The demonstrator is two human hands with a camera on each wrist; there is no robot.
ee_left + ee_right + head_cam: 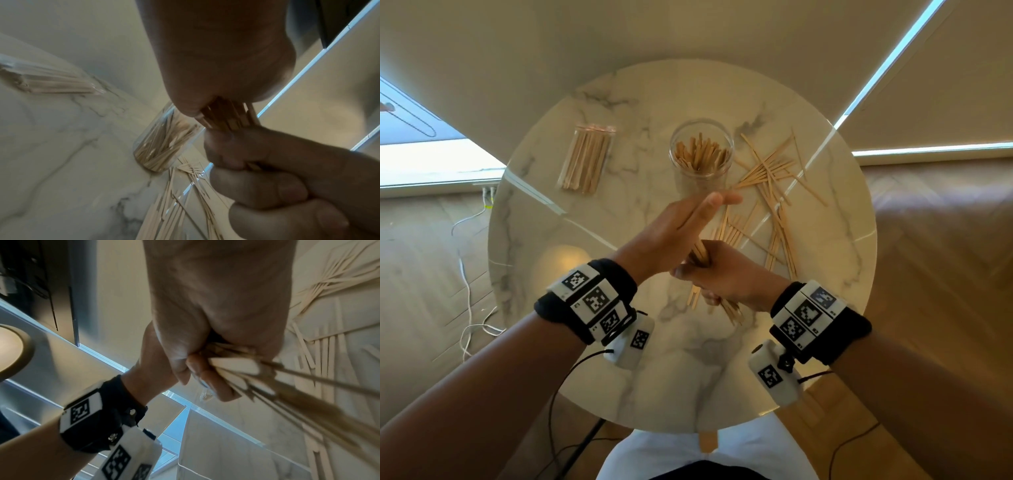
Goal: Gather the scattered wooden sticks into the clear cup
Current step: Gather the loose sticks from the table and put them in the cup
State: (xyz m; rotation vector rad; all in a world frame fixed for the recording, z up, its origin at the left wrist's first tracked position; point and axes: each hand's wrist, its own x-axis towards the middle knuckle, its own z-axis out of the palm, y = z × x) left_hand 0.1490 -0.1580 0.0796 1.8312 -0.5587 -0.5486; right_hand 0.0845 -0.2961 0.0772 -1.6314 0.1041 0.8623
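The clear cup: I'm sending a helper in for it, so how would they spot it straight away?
On the round marble table, look at the far middle, just beyond the person's left hand. The clear cup stands upright there, open-topped and part-filled with wooden sticks. The packet of sticks to its left lies flat and sealed instead.

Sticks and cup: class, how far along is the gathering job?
Done: the cup already holds many sticks. In hand: the right hand grips a bundle, with the left hand flat against its ends. Left: loose sticks lie scattered right of the cup.
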